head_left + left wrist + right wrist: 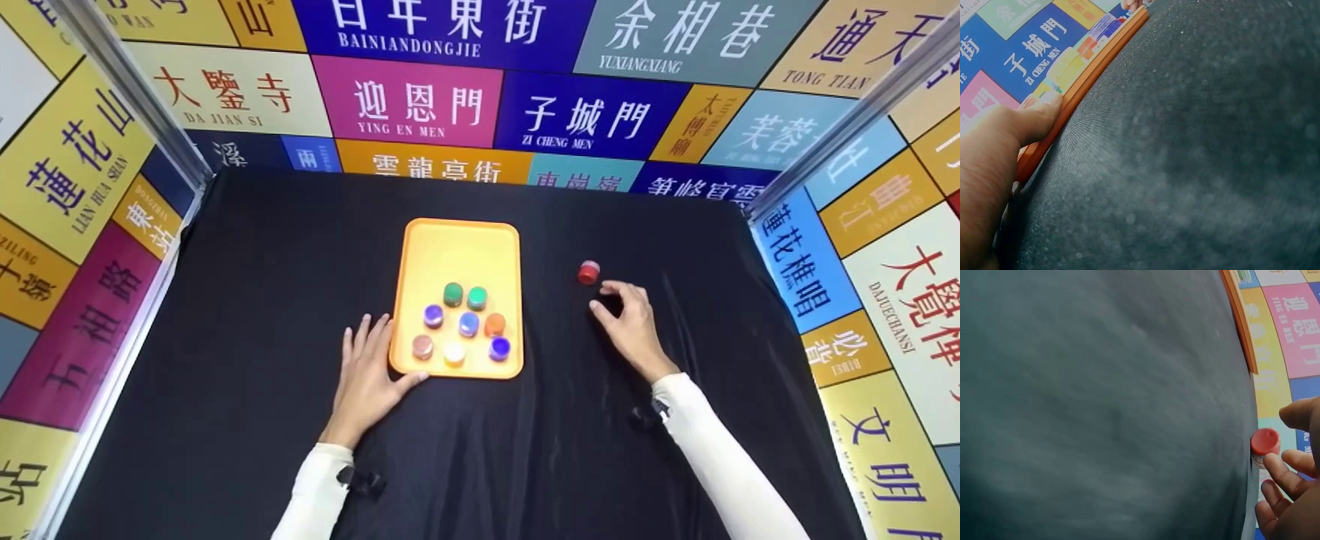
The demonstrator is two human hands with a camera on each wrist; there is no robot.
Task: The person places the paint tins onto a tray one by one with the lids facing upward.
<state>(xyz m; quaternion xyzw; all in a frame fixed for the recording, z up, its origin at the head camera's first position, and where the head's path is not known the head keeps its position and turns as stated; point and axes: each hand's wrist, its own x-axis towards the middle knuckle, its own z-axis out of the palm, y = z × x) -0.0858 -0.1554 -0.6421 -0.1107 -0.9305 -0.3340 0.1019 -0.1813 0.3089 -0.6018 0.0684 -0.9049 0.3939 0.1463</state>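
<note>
An orange tray (457, 247) lies on the black cloth, with several small paint pots on its nearer half: two green, then purple, blue, orange, brownish, pale and a dark blue pot (499, 349). My left hand (369, 386) is at the tray's near left corner; its thumb (1044, 109) presses on the rim while the straight fingers lie along the left side. To the right of the tray is a single red paint pot (589, 272). My right hand (630, 322) hovers just beside this pot, thumb and fingers apart. In the right wrist view, the pot's red cap (1265, 441) faces the camera, close to the fingertips.
Black cloth (247, 300) covers the table. Printed sign panels (420, 101) stand along the back and both sides, with metal frame posts (847, 112) at the corners.
</note>
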